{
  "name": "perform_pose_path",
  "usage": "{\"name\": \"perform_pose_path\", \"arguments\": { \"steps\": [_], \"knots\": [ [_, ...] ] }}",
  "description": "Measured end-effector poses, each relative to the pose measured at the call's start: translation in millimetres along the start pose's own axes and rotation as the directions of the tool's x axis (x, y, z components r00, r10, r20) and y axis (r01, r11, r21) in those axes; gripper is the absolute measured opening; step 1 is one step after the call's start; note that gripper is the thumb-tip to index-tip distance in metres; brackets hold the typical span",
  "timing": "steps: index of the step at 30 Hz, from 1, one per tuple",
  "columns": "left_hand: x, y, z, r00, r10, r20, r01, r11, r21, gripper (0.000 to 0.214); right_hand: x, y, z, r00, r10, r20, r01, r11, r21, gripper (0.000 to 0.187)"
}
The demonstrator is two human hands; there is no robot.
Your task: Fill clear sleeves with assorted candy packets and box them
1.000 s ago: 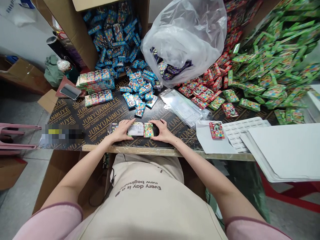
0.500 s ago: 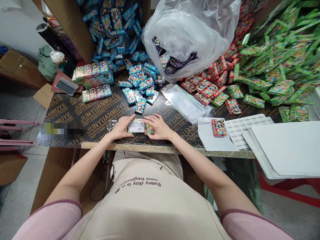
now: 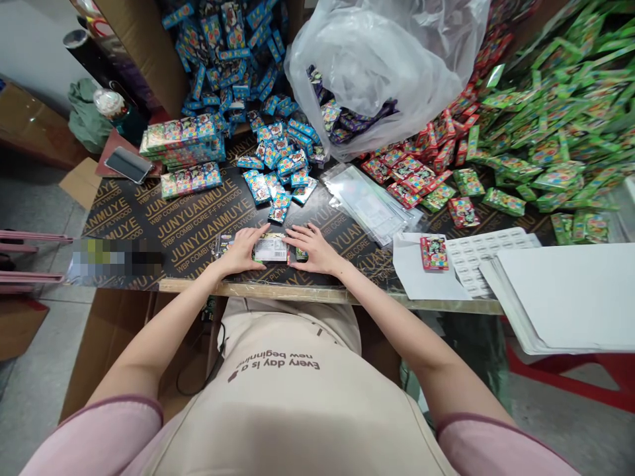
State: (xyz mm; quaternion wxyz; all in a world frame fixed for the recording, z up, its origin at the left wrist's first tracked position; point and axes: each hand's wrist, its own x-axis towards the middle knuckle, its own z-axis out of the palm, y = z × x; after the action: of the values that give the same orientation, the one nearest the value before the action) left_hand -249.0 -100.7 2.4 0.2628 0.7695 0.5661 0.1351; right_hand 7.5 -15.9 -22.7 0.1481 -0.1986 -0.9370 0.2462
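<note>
A short row of small candy-style boxes (image 3: 271, 248) lies near the table's front edge, the middle one showing a white label with a barcode. My left hand (image 3: 243, 251) grips the row's left part, fingers at the far side and thumb at the near side. My right hand (image 3: 315, 251) holds the right part the same way, over a green box partly hidden by its fingers. Clear plastic film seems to stick out left of my left hand. Just beyond my fingertips lies a blue box (image 3: 280, 207), at the near end of a loose blue pile (image 3: 278, 162).
Stacked multi-colour packs (image 3: 191, 180) and a phone (image 3: 129, 164) sit at left. Clear plastic sleeves (image 3: 370, 205) lie right of centre. Farther right are a red box (image 3: 434, 252) on paper, a label sheet (image 3: 489, 258), white sheets (image 3: 560, 291) and a green box heap (image 3: 555, 132). A plastic bag (image 3: 387, 59) stands behind.
My right hand's fingers have shifted slightly over the green box, covering more of it. Both hands stay on the row, and the view has tilted a little.
</note>
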Motion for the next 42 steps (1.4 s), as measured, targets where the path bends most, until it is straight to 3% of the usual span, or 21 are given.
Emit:
{"name": "perform_pose_path", "arguments": {
  "steps": [9, 15, 18, 21, 27, 31, 37, 42],
  "knots": [
    [-0.2, 0.5, 2.3, 1.0, -0.014, -0.004, 0.014, 1.0, 0.015, 0.107, 3.5, -0.3, 10.5, 0.996, 0.028, -0.085, -0.023, 0.998, 0.066, 0.066],
    [-0.7, 3.2, 1.3, 1.0, -0.021, -0.018, 0.021, 1.0, -0.014, 0.114, -17.7, 11.7, -2.5, 0.99, 0.138, -0.029, -0.135, 0.988, 0.079, 0.099],
    [-0.2, 5.8, 0.7, 0.999, -0.037, -0.03, 0.036, 0.999, -0.031, 0.115, -35.9, 20.0, -11.5, 0.974, 0.219, -0.05, -0.212, 0.969, 0.123, 0.091],
    [1.0, 8.6, 1.4, 0.998, -0.048, -0.039, 0.046, 0.998, -0.039, 0.115, -43.7, 20.4, -17.0, 0.965, 0.212, -0.153, -0.186, 0.969, 0.164, 0.08],
    [2.4, 14.1, 2.5, 0.991, -0.085, -0.107, 0.081, 0.996, -0.04, 0.113, -35.5, 6.7, -34.7, 0.967, 0.127, -0.221, -0.109, 0.99, 0.09, 0.075],
    [5.6, 18.4, -1.8, 0.99, -0.064, -0.123, 0.054, 0.995, -0.084, 0.114, -32.1, 2.1, -51.9, 0.938, 0.131, -0.322, -0.12, 0.991, 0.054, 0.073],
    [13.4, 30.3, -8.1, 0.992, -0.009, -0.123, 0.001, 0.998, -0.06, 0.114, -30.7, -6.8, -55.2, 0.993, 0.01, -0.114, 0.012, 0.981, 0.195, 0.078],
    [24.1, 40.6, -15.7, 0.993, 0.057, -0.102, -0.056, 0.998, 0.017, 0.109, -29.1, -3.0, -65.1, 0.994, 0.034, -0.101, -0.005, 0.962, 0.274, 0.084]
  ]
}}
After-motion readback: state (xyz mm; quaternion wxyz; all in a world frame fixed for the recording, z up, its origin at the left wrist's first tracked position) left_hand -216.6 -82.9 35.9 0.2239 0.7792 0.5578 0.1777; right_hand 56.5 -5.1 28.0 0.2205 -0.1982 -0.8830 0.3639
